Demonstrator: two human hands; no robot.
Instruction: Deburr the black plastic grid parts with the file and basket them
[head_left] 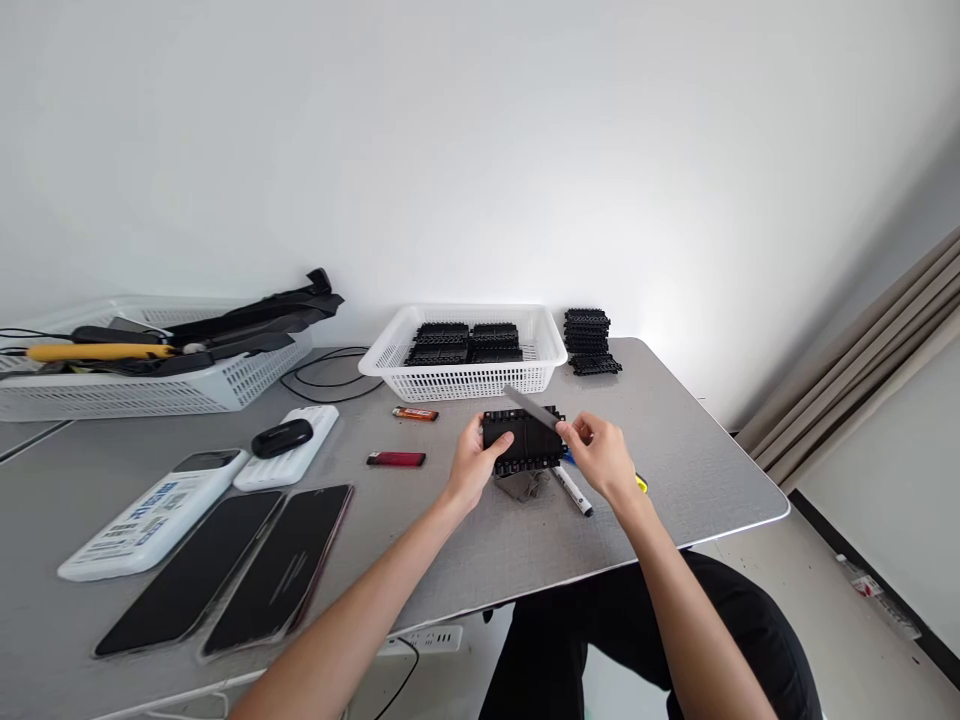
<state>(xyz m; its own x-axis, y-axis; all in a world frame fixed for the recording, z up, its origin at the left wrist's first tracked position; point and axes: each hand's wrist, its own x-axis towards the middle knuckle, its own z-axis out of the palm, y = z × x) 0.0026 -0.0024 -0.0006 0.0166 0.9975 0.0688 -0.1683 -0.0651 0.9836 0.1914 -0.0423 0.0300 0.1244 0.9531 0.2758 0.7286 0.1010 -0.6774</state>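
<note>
My left hand (476,460) grips a black rectangular plastic part (525,437) by its left end, thumb on the face. Its long edges are toothed, and it is held above the table. In my right hand (598,455) is a flat grey file (531,405), pinched at its near end and slanting up to the left across the part's upper edge. Beneath the part lie a crumpled grey cloth (523,486) and a white marker (573,492). Partly hidden by my right hand is a tool with a yellow end (641,483).
A white basket (465,380) holds several similar black parts; a stack of them (588,340) stands to its right. Two lighters, orange (415,413) and red (396,459), lie left. Phones (281,570), power banks (154,515), a mouse (282,438) and a tool basket (247,380) are further left.
</note>
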